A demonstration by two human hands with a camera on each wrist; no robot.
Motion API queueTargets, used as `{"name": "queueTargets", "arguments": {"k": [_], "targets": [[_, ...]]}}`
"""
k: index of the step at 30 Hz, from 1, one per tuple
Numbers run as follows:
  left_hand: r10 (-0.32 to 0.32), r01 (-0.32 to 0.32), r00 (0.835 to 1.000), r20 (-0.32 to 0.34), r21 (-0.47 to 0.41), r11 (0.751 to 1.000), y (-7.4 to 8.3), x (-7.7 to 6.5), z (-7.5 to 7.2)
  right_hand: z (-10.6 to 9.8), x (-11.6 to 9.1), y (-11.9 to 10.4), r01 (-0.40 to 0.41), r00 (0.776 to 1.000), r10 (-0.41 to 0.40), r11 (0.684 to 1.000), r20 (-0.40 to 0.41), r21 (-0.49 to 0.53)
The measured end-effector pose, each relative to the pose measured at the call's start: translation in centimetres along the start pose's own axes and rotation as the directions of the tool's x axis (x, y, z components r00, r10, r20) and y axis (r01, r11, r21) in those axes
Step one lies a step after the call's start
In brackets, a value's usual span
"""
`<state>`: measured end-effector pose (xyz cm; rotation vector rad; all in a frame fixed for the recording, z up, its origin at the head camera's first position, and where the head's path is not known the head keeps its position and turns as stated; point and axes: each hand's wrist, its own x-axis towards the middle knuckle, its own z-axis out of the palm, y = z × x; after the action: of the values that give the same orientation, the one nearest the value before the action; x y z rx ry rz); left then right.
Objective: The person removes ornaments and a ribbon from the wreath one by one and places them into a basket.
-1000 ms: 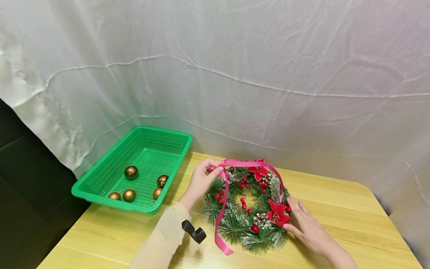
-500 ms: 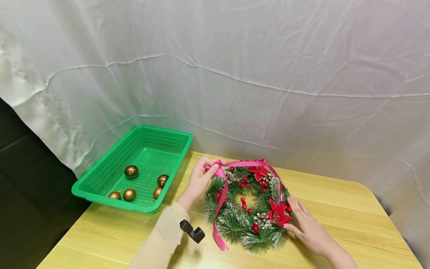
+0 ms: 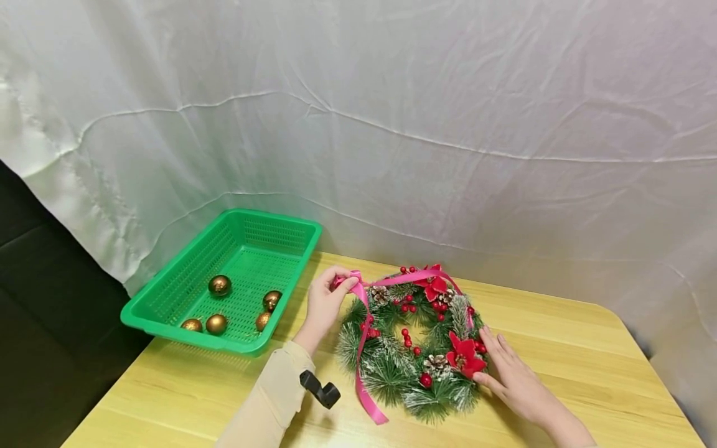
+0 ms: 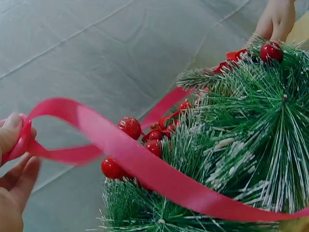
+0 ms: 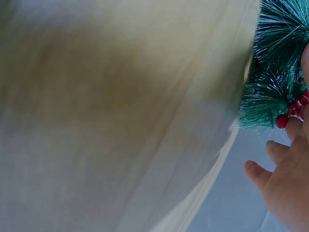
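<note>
A green wreath [image 3: 386, 373] with frosted needles, red berries, pine cones and red poinsettias [image 3: 465, 355] lies flat on the wooden table. At its upper left, my left hand [image 3: 325, 305] pinches a pink ribbon [image 4: 130, 154] between thumb and fingers, where it is looped or knotted. One length of ribbon runs across the wreath's top to its right side; a loose tail hangs down over the left side onto the table. My right hand [image 3: 515, 376] rests with extended fingers against the wreath's right edge, beside the lower poinsettia.
Left of the wreath stands a green plastic basket [image 3: 224, 344] with several bronze ball ornaments [image 3: 220, 285] inside. A grey-white curtain [image 3: 392, 124] hangs behind the table [image 3: 560, 348]. A black bracket [image 3: 320, 389] sticks out from my left sleeve.
My left hand has drawn the ribbon leftward, away from the wreath, and the length across the top has straightened and pulled tighter. The right hand and the wreath have stayed in place.
</note>
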<state>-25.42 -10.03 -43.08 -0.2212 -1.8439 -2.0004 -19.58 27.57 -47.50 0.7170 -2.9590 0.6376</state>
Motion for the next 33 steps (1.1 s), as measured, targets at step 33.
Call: {"name": "queueTargets", "arguments": {"k": [33], "targets": [[0.173, -0.155, 0.930, -0.324, 0.082, 0.984, 10.4, 1.9, -11.8, 0.0, 0.0, 0.0, 0.005, 1.000, -0.005, 1.000, 0.007, 0.023]]}}
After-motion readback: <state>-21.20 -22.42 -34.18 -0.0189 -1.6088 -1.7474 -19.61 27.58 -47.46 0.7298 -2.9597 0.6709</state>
